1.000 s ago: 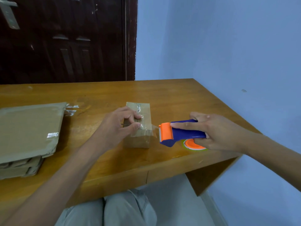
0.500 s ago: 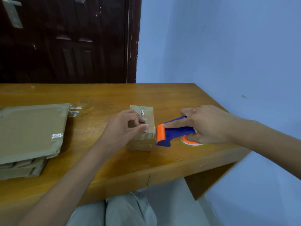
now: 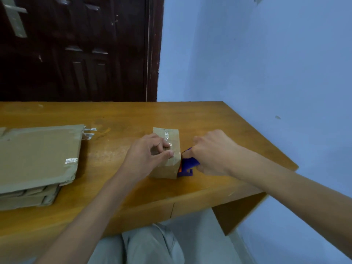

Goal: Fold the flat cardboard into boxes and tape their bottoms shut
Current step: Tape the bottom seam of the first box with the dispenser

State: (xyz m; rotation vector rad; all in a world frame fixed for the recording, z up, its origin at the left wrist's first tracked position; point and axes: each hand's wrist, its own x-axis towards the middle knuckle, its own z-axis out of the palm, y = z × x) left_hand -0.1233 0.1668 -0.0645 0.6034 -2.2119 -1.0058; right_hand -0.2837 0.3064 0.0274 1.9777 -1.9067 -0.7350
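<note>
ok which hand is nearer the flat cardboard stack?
Left. The left hand rests on the small box mid-table, with bare table between it and the cardboard stack. The right hand grips the tape dispenser beyond the box's far side.

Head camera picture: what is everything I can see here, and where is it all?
Small cardboard box: one, brown, clear tape across its top, mid-table.
Tape dispenser: one, blue with some orange, against the box's right side, mostly hidden by the hand.
Flat cardboard stack: one pile, brown with bits of clear tape, on the table's left part.
Table: one, orange-brown wood, spans the foreground.
Door: one, dark brown, behind the table at left, with a metal handle at top left.
Wall: pale blue, right of the door.
Left hand: rests on the box top, thumb and fingers pinching at the tape.
Right hand: has its grip on the dispenser.
Legs: grey trousers, under the table edge.
</note>
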